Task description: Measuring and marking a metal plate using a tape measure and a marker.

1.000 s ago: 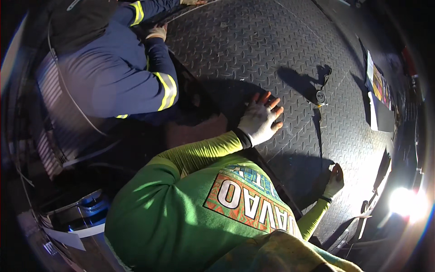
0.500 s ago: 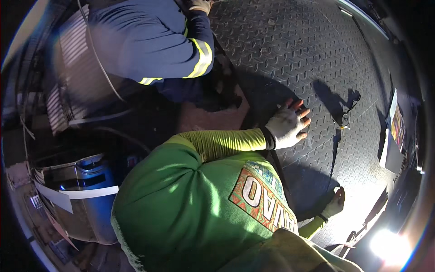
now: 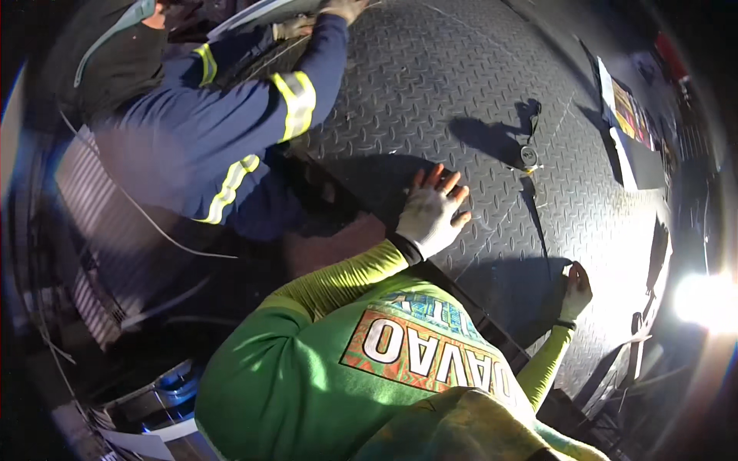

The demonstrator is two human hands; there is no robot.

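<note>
My left hand (image 3: 430, 213), in a white glove with bare fingertips, lies with fingers spread on the dark tread plate (image 3: 415, 84). To its right, my right hand (image 3: 576, 292), gloved alike, is close above the plate with its fingers bent together. Whatever is in those fingers is too small to make out. Beyond both hands, a small round-faced tool that looks like a tape measure (image 3: 528, 157) sits on the plate. From it a thin dark strip or shadow runs toward my right hand.
A co-worker in a blue jacket with reflective bands (image 3: 223, 123) leans over the plate's far left, gloved hands at its edge. Sheets with a colourful print (image 3: 634, 115) lie at the right. A bright lamp (image 3: 711, 302) glares at the far right. A loose cable (image 3: 138, 200) hangs at left.
My view has turned, so the plate, the tool and both my hands appear further left and higher. More of the co-worker's arms shows now. My hands keep much the same pose.
</note>
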